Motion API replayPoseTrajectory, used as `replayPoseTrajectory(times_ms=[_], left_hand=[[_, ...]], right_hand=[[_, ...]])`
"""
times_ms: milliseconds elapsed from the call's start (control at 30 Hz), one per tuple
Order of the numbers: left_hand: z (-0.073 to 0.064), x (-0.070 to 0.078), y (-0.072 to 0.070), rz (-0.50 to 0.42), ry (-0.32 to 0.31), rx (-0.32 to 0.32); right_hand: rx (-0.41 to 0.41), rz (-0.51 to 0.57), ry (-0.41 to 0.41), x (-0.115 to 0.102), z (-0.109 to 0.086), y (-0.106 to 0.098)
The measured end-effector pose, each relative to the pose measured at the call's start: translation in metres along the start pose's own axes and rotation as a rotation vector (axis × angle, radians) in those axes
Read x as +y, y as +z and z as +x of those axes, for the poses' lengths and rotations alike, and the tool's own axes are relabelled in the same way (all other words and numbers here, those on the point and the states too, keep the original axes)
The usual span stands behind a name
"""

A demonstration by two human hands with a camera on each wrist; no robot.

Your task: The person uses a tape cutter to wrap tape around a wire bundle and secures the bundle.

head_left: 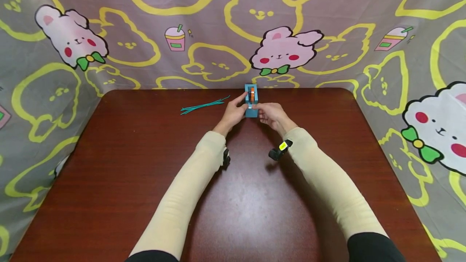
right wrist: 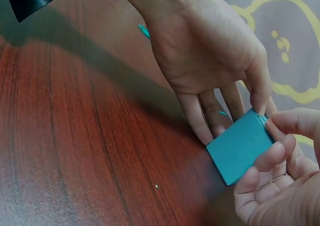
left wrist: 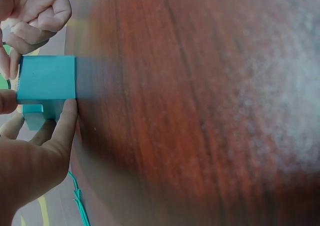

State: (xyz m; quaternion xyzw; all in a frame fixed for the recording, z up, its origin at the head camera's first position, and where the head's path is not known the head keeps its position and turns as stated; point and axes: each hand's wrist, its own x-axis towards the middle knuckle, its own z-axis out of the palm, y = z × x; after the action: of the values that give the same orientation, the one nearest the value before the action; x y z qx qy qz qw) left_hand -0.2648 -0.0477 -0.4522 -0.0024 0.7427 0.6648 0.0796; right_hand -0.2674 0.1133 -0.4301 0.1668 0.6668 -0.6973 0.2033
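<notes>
A teal tape dispenser (head_left: 251,113) with an orange-cored roll of tape (head_left: 253,94) stands near the table's far edge. My left hand (head_left: 234,113) grips it from the left, fingers along its side; in the left wrist view the dispenser's flat front face (left wrist: 47,77) is between the two hands. On the other side, my right hand (head_left: 273,114) pinches the tape's end with thumb and forefinger at the serrated cutter edge (right wrist: 264,123). Its other fingers curl in, as the right wrist view shows. The tape itself is mostly hidden by fingertips.
Several thin teal strips (head_left: 204,106) lie in a loose bundle on the brown wooden table (head_left: 127,165), left of the dispenser. A patterned cloth (head_left: 218,23) hangs behind the table and along both sides.
</notes>
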Motion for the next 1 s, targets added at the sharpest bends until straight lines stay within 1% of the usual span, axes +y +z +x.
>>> replayPoseTrajectory(times_ms=[267,433,667,1000], left_hand=[[0.0,0.001,0.0,0.014,-0.007,-0.01],[0.0,0.001,-0.001,0.027,-0.009,-0.016],[-0.002,0.001,-0.002,0.028,-0.004,-0.026],[-0.002,0.001,-0.002,0.019,0.0,-0.008]], right_hand=[[0.0,0.032,0.0,0.002,-0.005,0.002],[-0.014,0.066,-0.004,0.004,-0.008,0.003],[-0.034,0.077,-0.009,0.009,-0.01,0.002],[-0.054,0.101,-0.008,0.011,-0.014,0.001]])
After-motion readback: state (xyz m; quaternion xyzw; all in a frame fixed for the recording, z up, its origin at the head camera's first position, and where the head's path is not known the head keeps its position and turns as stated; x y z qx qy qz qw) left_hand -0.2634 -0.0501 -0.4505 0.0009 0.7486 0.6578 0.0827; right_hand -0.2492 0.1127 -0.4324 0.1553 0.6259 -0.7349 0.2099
